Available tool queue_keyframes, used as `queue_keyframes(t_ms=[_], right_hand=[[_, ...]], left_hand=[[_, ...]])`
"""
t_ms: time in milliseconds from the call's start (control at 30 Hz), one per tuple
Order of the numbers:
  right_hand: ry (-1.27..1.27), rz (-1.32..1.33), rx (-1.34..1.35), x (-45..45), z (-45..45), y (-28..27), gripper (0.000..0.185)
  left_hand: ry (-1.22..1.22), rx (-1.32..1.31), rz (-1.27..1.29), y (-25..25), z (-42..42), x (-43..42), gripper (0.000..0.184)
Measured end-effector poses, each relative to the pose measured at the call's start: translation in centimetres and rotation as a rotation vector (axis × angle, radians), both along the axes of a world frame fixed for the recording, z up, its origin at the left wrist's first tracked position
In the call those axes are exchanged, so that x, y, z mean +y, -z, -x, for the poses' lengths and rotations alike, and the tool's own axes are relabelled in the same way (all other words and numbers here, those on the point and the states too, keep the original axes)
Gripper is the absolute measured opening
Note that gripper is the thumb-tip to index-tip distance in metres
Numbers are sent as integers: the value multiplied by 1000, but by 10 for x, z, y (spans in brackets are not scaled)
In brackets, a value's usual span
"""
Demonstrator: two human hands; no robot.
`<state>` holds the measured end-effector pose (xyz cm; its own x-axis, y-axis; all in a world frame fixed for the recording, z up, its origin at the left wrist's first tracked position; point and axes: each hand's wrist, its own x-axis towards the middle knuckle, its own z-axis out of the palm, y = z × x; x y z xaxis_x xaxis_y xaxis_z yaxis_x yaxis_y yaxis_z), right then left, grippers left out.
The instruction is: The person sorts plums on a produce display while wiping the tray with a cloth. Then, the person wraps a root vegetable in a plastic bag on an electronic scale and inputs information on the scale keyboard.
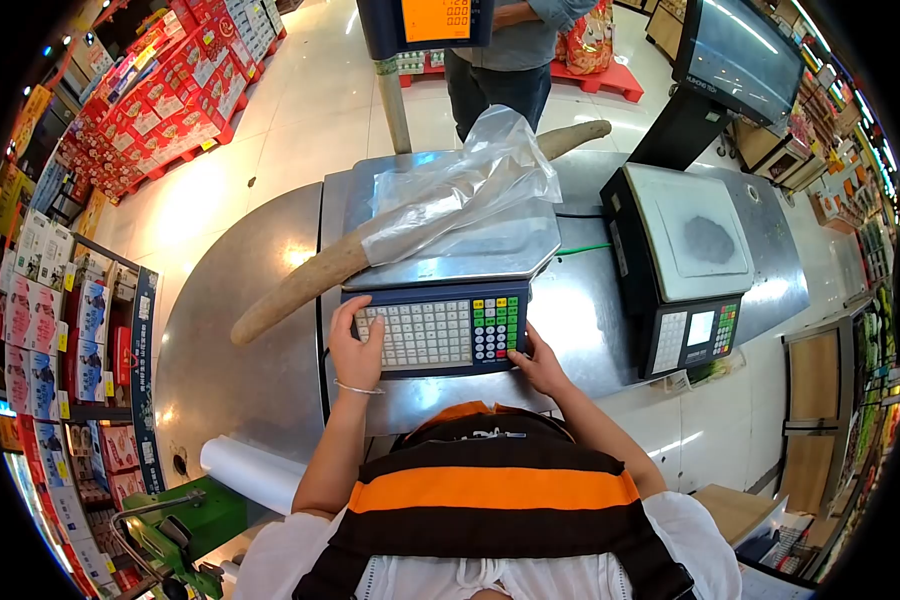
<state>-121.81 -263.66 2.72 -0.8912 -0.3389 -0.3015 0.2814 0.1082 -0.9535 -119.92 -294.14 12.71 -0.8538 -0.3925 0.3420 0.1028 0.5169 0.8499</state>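
Note:
A weighing scale stands on the metal counter, its keypad facing me. My left hand rests at the keypad's left end, thumb over the keys, fingers apart and holding nothing. At the right end, my right hand touches the lower corner near the red key, also empty, its fingers apart. On the scale's metal pan lies a long brown root-like item, partly covered by a clear plastic bag. Both of its ends stick out past the bag.
A second scale with a dark monitor stands at the right. A pole holds an orange-lit display. Behind the counter a person stands. A white roll and green device are at lower left.

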Motion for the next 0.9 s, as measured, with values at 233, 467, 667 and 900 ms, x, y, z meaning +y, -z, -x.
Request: queue_keyframes(t_ms=[233, 467, 667, 900], right_hand=[[32, 17, 36, -2, 0, 5, 69], [-47, -187, 115, 16, 16, 1, 57], [419, 1, 35, 18, 77, -15, 55], [481, -157, 225, 9, 115, -1, 65]], left_hand=[[3, -6, -8, 1, 3, 3, 26], [25, -34, -31, 0, 1, 4, 23], [45, -38, -70, 1, 2, 5, 18], [55, -67, -69, -10, 5, 8, 18]])
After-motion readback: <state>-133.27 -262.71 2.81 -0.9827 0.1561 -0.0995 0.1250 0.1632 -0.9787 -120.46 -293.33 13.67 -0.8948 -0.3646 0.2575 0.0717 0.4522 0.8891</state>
